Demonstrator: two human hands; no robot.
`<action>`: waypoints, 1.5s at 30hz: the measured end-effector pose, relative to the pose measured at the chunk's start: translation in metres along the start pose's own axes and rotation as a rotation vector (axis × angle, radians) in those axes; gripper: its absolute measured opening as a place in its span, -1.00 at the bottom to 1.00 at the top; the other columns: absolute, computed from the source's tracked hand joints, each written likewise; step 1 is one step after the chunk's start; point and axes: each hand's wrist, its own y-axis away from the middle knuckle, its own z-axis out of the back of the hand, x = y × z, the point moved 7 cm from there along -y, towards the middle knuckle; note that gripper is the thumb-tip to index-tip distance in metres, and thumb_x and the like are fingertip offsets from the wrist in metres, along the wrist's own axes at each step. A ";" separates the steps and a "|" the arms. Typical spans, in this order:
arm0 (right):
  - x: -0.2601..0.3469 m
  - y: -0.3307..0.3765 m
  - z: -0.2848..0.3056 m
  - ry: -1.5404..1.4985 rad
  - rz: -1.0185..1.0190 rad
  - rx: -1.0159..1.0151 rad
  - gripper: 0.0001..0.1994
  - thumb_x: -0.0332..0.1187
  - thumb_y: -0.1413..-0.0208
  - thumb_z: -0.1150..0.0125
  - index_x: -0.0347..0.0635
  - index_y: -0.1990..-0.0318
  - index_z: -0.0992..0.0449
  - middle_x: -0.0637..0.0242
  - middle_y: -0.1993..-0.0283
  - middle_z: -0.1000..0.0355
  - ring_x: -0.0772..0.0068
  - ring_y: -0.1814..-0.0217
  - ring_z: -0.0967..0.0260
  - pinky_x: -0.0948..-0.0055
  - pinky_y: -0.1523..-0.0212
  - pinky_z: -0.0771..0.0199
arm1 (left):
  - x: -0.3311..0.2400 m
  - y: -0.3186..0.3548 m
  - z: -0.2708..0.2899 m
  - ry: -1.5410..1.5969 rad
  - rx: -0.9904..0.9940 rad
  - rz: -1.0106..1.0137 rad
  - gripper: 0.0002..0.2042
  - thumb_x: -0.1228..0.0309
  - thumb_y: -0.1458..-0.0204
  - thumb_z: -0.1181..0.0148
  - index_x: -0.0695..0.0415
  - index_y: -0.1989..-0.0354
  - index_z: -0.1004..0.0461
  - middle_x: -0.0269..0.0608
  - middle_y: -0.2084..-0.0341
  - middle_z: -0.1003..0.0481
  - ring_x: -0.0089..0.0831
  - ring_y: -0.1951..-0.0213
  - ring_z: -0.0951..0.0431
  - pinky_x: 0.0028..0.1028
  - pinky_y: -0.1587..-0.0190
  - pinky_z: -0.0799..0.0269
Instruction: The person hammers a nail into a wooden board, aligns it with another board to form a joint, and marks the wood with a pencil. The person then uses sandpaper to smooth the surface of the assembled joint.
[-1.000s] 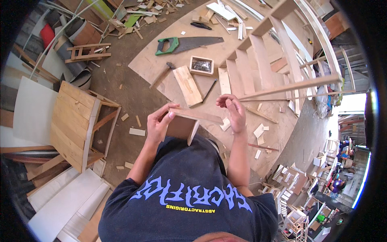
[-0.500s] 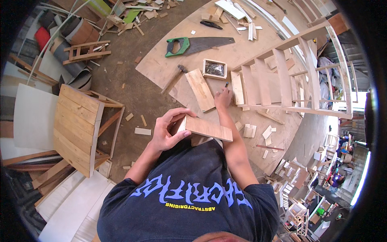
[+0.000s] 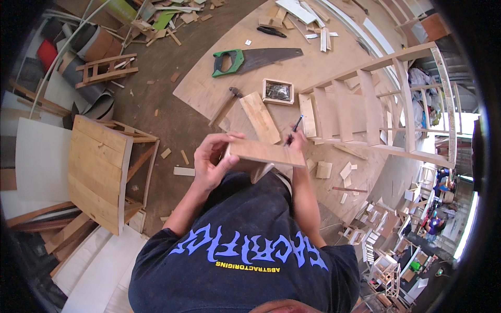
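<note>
My left hand (image 3: 210, 160) grips one end of a small piece made of joined wooden boards (image 3: 265, 152), thumb in front and fingers behind. The piece is held above my lap, with a shorter board sticking out below it. Just beyond its right end, my right hand (image 3: 299, 140) is closed on a dark pen (image 3: 295, 127) with a blue end, which points up and away from me. Part of that hand and wrist is hidden behind the board. A loose wooden board (image 3: 260, 118) lies on the plywood sheet (image 3: 203, 88) ahead of my hands.
Farther out on the plywood lie a small box (image 3: 292, 95) of nails, a hammer (image 3: 225, 106) and a green-handled saw (image 3: 228, 62). A slatted wooden frame (image 3: 369, 107) stands at the right. To the left is a wooden stool (image 3: 99, 169); offcuts (image 3: 324, 169) are scattered about.
My right hand has drawn back from beside the slatted frame toward the held piece, raising the pen. The held piece has tilted slightly in my left hand, and its underside shows more.
</note>
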 end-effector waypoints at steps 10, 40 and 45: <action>0.143 0.167 -0.123 -0.188 0.382 0.427 -0.49 -0.42 -0.22 -0.41 -0.17 -0.30 -0.40 -0.03 -0.41 -0.35 0.54 0.17 -0.39 0.52 0.12 -0.39 | 0.052 -0.029 -0.017 0.188 -0.072 0.509 -0.70 0.32 -0.38 -0.16 0.27 -0.10 -0.59 -0.13 -0.06 -0.65 -0.41 -0.07 -0.59 -0.37 -0.23 -0.45; 0.135 0.185 -0.137 0.168 0.334 0.403 -0.72 -0.45 -0.19 -0.48 -0.33 -0.04 -0.72 0.00 -0.07 -0.69 0.23 -0.18 -0.65 0.28 -0.25 -0.63 | 0.081 0.025 0.002 0.081 -0.137 0.711 -0.46 0.05 -0.45 -0.14 0.38 -0.20 -0.59 -0.13 -0.05 -0.66 -0.54 -0.06 -0.58 -0.48 -0.21 -0.46; 0.143 0.191 -0.127 0.243 0.383 0.397 -0.72 -0.45 -0.20 -0.49 -0.34 -0.03 -0.72 0.00 -0.09 -0.68 0.26 -0.16 -0.66 0.32 -0.21 -0.65 | 0.084 0.027 -0.011 0.090 -0.126 0.745 -0.48 0.07 -0.47 -0.10 0.37 -0.22 -0.57 -0.14 -0.04 -0.66 -0.50 -0.03 -0.61 -0.44 -0.18 -0.50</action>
